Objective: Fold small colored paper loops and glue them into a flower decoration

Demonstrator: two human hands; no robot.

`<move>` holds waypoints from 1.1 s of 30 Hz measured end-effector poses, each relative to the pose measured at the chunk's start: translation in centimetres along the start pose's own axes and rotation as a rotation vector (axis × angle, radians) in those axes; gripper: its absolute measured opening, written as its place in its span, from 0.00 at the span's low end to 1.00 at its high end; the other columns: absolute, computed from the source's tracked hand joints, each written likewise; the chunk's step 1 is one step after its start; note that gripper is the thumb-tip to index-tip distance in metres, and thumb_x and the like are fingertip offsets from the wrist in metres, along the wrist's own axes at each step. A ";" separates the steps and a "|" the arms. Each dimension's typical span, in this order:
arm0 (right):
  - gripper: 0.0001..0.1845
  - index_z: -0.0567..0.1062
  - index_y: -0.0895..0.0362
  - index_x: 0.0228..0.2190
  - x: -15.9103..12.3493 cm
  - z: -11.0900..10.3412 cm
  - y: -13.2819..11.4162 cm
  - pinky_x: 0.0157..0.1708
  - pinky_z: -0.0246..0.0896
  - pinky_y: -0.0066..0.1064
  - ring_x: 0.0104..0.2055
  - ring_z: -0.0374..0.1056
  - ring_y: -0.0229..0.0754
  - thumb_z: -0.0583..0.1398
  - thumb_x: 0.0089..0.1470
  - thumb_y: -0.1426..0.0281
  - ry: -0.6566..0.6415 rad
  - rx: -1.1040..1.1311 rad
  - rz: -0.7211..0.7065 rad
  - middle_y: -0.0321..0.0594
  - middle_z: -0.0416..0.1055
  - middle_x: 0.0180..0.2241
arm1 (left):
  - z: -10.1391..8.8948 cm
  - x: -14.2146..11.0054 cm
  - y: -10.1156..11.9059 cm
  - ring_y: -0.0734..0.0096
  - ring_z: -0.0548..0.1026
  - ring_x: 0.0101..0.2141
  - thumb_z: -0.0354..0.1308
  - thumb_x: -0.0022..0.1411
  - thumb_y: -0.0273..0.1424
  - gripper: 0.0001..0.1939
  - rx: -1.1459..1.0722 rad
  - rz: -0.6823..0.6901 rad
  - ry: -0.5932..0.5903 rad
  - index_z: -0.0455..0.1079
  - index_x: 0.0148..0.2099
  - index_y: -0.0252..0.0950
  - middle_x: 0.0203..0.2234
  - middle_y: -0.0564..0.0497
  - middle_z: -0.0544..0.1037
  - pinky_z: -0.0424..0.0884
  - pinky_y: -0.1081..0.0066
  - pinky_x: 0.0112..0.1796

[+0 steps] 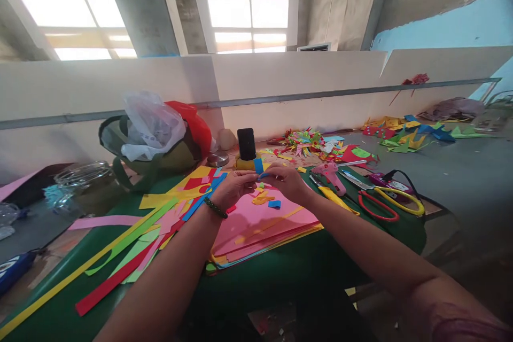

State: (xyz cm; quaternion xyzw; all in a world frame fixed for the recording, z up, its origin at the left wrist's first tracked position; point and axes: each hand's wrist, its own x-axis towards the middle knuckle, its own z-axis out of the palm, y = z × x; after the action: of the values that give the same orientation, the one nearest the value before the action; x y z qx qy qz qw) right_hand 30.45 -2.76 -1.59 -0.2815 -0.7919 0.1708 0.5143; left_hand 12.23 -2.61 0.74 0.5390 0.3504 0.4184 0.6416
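Observation:
Over the stack of pink sheets (280, 224), both my hands meet at a small blue paper strip (258, 165). My left hand (236, 186), with a dark green beaded bracelet at its wrist, pinches the strip near its lower end. From the other side my right hand (287, 180) has its fingertips closed on the same strip. Part of the blue paper is hidden by the fingers. Below them, a blue paper scrap (274, 204) and an orange paper piece (262, 199) lie on the pink sheets.
Long paper strips (124, 270) spread at left. At right lie a pink glue gun (332, 176), a yellow-handled cutter (334, 199) and red-and-yellow scissors (379, 206). A phone (246, 144) stands behind my hands, beside a green bag (172, 157). Paper cutouts (306, 141) are piled behind.

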 end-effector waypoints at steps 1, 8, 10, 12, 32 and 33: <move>0.17 0.75 0.57 0.27 0.0 0.1 0.2 0.25 0.58 0.28 0.26 0.63 0.36 0.62 0.53 0.55 0.020 0.089 0.092 0.36 0.69 0.24 | 0.1 0.0 -0.1 0.80 0.68 0.21 0.72 0.41 0.32 0.12 0.031 0.003 0.003 0.74 0.26 0.31 0.19 0.53 0.73 0.65 0.76 0.25; 0.29 0.63 0.54 0.24 0.6 -0.1 0.6 0.19 0.53 0.26 0.19 0.58 0.31 0.73 0.28 0.55 0.125 0.436 0.449 0.26 0.64 0.17 | 0.6 0.0 -0.6 0.76 0.70 0.24 0.69 0.43 0.36 0.11 0.254 0.038 0.034 0.75 0.26 0.33 0.25 0.49 0.77 0.68 0.72 0.28; 0.31 0.61 0.54 0.26 0.6 -0.2 0.6 0.19 0.52 0.25 0.18 0.57 0.31 0.73 0.26 0.56 0.125 0.460 0.480 0.25 0.64 0.17 | 0.8 -0.1 -0.5 0.75 0.70 0.24 0.67 0.44 0.35 0.10 0.307 0.043 0.041 0.75 0.25 0.33 0.24 0.50 0.76 0.68 0.72 0.29; 0.32 0.61 0.54 0.27 0.5 -0.3 0.6 0.18 0.51 0.25 0.17 0.57 0.30 0.73 0.26 0.57 0.112 0.474 0.499 0.24 0.65 0.16 | 1.0 -0.2 -0.5 0.75 0.70 0.24 0.67 0.44 0.35 0.09 0.337 0.044 0.044 0.75 0.24 0.33 0.23 0.50 0.75 0.68 0.72 0.29; 0.25 0.74 0.60 0.34 0.3 -0.8 0.8 0.20 0.50 0.26 0.20 0.58 0.31 0.71 0.31 0.62 0.029 0.434 0.516 0.28 0.67 0.17 | 1.5 -0.4 -0.4 0.76 0.69 0.21 0.63 0.47 0.31 0.08 0.490 0.080 0.009 0.72 0.20 0.34 0.16 0.53 0.71 0.67 0.74 0.26; 0.25 0.74 0.59 0.33 0.3 -0.8 0.9 0.21 0.51 0.26 0.20 0.59 0.31 0.71 0.31 0.62 0.021 0.444 0.519 0.29 0.68 0.18 | 1.5 -0.3 -0.4 0.76 0.69 0.21 0.63 0.47 0.31 0.08 0.498 0.079 0.006 0.72 0.20 0.34 0.16 0.53 0.71 0.67 0.74 0.26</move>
State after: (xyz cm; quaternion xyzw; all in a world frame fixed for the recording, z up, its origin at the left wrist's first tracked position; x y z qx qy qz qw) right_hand 31.26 -1.89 -1.53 -0.3567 -0.6321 0.4612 0.5105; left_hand 13.50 -3.54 0.57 0.6925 0.4232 0.3454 0.4712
